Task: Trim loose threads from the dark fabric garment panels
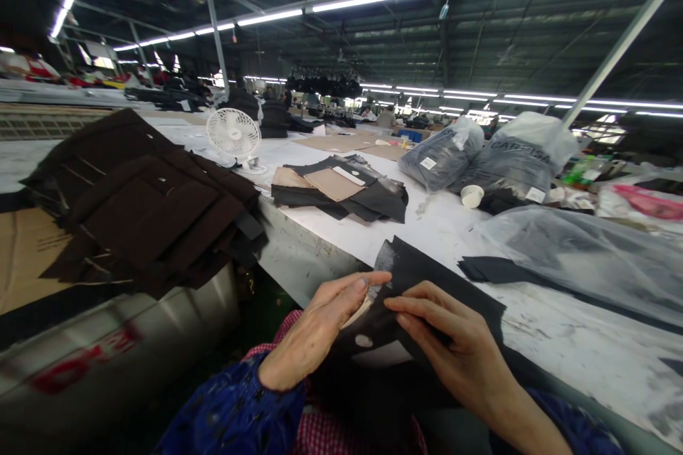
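While the left hand [314, 327] lies with fingers outstretched along one edge of the black cloth [445, 266], the right hand [453, 330] has its fingertips bunched on it; whether they pinch it, I cannot tell. The cloth sits across the near edge of the counter [427, 231]. Just beyond, a pile of dark and tan pieces [336, 183] takes up space, with a white fan [233, 134] behind. Left stands a heap of brown pieces [149, 199]. Clear plastic [587, 256] partly covers dark pieces [496, 270] on the right, near a cup [472, 196] and bagged bundles [509, 160].
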Tool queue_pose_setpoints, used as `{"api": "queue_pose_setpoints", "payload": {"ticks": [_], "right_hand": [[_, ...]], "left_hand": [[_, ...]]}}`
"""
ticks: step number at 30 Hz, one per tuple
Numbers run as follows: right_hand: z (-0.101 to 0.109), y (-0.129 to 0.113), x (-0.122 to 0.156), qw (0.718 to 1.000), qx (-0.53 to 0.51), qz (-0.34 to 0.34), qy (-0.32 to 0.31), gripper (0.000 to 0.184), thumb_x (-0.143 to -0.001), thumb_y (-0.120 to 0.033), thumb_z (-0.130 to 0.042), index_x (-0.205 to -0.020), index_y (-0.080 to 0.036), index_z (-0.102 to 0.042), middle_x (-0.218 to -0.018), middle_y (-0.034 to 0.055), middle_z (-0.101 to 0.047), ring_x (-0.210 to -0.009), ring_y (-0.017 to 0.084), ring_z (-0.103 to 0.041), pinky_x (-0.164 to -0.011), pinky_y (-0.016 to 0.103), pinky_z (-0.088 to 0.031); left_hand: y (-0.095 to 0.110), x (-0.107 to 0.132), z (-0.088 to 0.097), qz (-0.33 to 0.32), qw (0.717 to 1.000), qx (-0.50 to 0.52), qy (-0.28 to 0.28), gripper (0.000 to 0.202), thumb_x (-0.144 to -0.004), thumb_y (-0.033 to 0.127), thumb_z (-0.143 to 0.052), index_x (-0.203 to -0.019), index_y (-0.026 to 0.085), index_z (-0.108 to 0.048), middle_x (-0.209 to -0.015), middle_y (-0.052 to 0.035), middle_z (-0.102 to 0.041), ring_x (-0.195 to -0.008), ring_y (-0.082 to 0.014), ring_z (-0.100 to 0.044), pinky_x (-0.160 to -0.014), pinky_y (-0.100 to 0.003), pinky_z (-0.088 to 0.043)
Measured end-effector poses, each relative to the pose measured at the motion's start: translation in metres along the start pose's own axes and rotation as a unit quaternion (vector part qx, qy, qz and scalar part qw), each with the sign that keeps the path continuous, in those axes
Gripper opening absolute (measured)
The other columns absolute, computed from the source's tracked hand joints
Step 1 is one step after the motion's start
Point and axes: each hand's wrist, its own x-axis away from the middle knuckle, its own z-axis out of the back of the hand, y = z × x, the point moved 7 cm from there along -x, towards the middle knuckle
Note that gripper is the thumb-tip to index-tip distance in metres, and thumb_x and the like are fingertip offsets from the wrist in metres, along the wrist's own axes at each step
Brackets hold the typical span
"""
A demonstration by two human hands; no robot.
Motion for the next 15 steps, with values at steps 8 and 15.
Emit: {"api": "queue_pose_setpoints", "payload": {"ticks": [8,15], "right_hand": [[0.0013,-0.0004,-0.0035,0.999,-0.043,-0.025,0.009,0.021,-0.090,-0.014,-0.054,-0.100,-0.022,-0.071,-0.079,0.0032,-0.062,-0.067,0.011,-0.060,-0.056,0.019,-0.048],[-0.0005,0.0045,-0.0023,0.997,-0.049,-0.067,-0.007,0.020,-0.090,-0.018,-0.054,-0.098,-0.020,-0.072,-0.076,0.0025,-0.060,-0.065,0.012,-0.058,-0.055,0.020,-0.046]], "left_hand": [[0.0020,-0.0006,0.0007,-0.005,1.000,-0.024,-0.003,0.046,-0.088,0.050,-0.055,-0.121,0.020,-0.065,-0.103,-0.0091,-0.068,-0.094,-0.0218,-0.060,-0.078,-0.029,-0.047],[0.0032,-0.0007,-0.0024,-0.006,0.999,-0.052,-0.009,0.047,-0.090,0.050,-0.051,-0.123,0.019,-0.064,-0.092,-0.0087,-0.068,-0.084,-0.0198,-0.060,-0.070,-0.028,-0.046]]}}
